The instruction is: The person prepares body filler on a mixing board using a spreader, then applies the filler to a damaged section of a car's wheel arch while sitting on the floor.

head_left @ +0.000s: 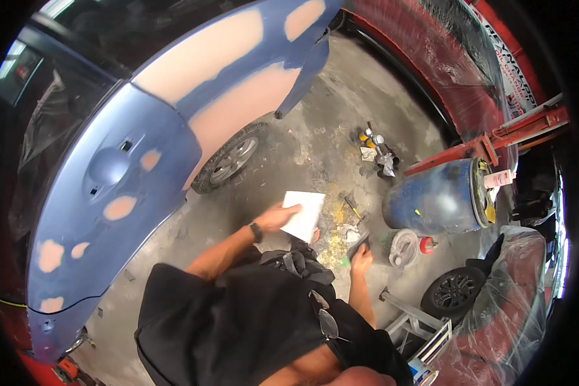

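Observation:
My left hand (278, 217), with a dark watch on its wrist, grips a white rectangular sheet (304, 217) by its left edge, thumb on top. The sheet is held flat in front of my body. To the right, my right hand (361, 257) is closed around a dark, flat piece (359, 244) whose kind I cannot make out. It is held low, left of a round-rimmed grey bucket (403, 249). On the left stands a blue car body (154, 186) with several pale pink filler patches, the larger ones around its rear wheel (230, 162).
A blue drum (431, 196) stands at the right, with a pink-white bottle (498, 179) on top. Cans (377, 139) and crumpled paper are on the floor. A loose tyre (455, 289), a stepladder (418, 321), a red lift arm (489, 147) and plastic-covered red panels line the right.

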{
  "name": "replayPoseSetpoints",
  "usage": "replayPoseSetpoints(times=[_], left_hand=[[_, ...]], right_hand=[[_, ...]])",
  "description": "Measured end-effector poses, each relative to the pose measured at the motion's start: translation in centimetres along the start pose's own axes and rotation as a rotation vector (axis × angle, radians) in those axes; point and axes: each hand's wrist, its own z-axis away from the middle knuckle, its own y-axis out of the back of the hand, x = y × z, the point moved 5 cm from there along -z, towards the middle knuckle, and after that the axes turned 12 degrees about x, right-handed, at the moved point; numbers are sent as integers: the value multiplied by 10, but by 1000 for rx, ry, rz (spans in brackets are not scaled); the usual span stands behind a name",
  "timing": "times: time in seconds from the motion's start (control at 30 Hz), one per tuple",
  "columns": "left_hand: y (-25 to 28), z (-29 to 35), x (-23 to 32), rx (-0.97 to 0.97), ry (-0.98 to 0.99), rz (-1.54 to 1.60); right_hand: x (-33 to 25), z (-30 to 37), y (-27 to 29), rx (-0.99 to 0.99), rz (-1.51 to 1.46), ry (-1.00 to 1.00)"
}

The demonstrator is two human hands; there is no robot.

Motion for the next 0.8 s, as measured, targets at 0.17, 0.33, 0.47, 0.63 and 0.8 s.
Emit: replayPoseSetpoints(times=[0.17,0.33,0.47,0.63,0.8], left_hand=[[386,77,-206,616,16,-1723],[431,245,-243,862,325,-1504],[461,331,-262,1318,343,-879],[368,311,-232,1181,177,-887],[310,314,-151,1022,-56,-402]], right_hand=[[72,111,1,-274,298,-33],[200,224,103,-280,480,-343],[221,260,106,-301,465,-486],[321,258,60,-138,90,-393],[113,273,38,-182,-626,-919]])
